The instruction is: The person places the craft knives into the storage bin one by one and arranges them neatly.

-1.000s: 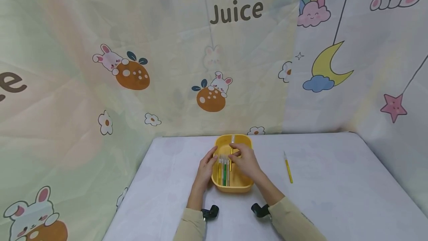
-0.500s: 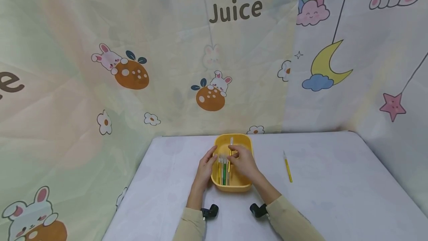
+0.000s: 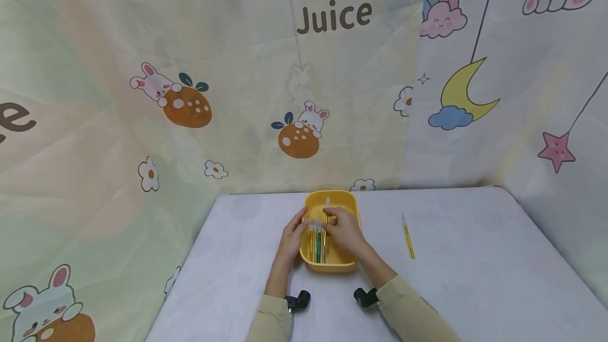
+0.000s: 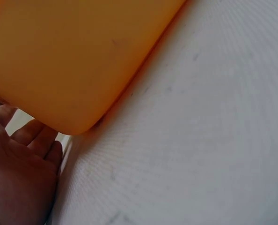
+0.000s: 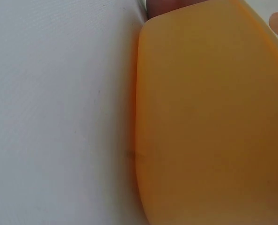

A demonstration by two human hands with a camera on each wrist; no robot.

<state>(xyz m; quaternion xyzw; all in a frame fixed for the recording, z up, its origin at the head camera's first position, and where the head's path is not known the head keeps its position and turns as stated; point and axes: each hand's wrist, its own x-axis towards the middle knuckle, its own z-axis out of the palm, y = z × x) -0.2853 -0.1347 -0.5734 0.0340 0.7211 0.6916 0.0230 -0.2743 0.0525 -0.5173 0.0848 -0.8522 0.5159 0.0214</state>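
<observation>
In the head view a yellow plastic tray [image 3: 353, 260] stands on the white table, near its back edge. My left hand [image 3: 288, 240] holds its left side, thumb at the rim; the left wrist view shows curved fingers [image 4: 33, 136] along the tray's outer wall. Over the tray's middle, my right hand [image 3: 347, 230] pinches a slim paintbrush [image 3: 325, 236] with a yellow handle and a pale tip pointing to the back. Several paintbrushes [image 3: 317, 247] with yellow, green and pale handles lie side by side in the tray's left half, just left of it.
A single yellow paintbrush [image 3: 409, 241] lies on the white table [image 3: 475, 268], right of the tray. Printed cloth [image 3: 247, 67] hangs behind and beside the table. In the right wrist view the tray's wall [image 5: 209, 117] fills the right side.
My right hand and the paintbrush in it have shifted slightly left and toward me, closer to the row of brushes. The left hand has stayed at the tray's side.
</observation>
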